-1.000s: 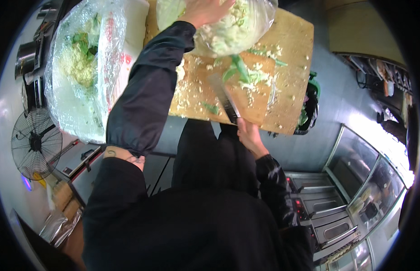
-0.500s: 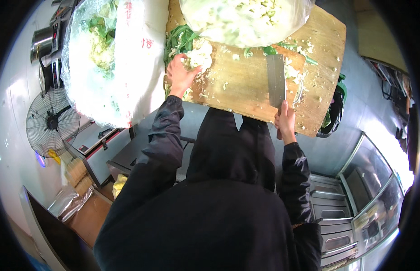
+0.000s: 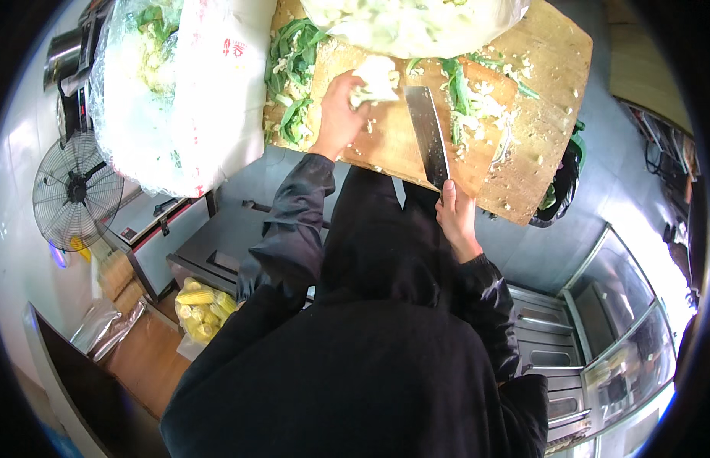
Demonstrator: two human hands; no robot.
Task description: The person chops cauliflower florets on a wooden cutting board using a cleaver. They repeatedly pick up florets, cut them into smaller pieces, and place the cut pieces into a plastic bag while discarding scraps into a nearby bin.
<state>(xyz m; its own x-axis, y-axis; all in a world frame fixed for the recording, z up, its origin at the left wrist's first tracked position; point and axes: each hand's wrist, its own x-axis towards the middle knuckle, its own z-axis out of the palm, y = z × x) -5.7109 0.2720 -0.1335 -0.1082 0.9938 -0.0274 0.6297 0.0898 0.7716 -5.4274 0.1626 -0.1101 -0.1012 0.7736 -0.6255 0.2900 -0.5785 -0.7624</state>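
My left hand [image 3: 341,116] is closed round a white piece of cauliflower [image 3: 379,79] over the wooden cutting board [image 3: 555,95]. Its fingers and thumb press the piece from the left. In my right hand [image 3: 457,220] is the handle of a cleaver [image 3: 426,128], held at the board's near edge. The broad blade points away from me and lies just right of the cauliflower, with a gap between them. Green leaves [image 3: 294,57] are heaped on the board's left side. More leaves and crumbs [image 3: 465,99] lie to the right of the blade.
A clear bag of cut cauliflower [image 3: 416,34] stands at the board's far side. Left of the board is a large plastic bag [image 3: 160,107] of cauliflower. A fan [image 3: 77,188] and a bag of corn [image 3: 202,309] are lower left; a dark bin bag [image 3: 566,183] hangs at right.
My left hand has moved right with the cauliflower, away from the leaves. The cleaver has swung left, pushing leaves and scraps no longer beside it; its blade now tilts toward the cauliflower.
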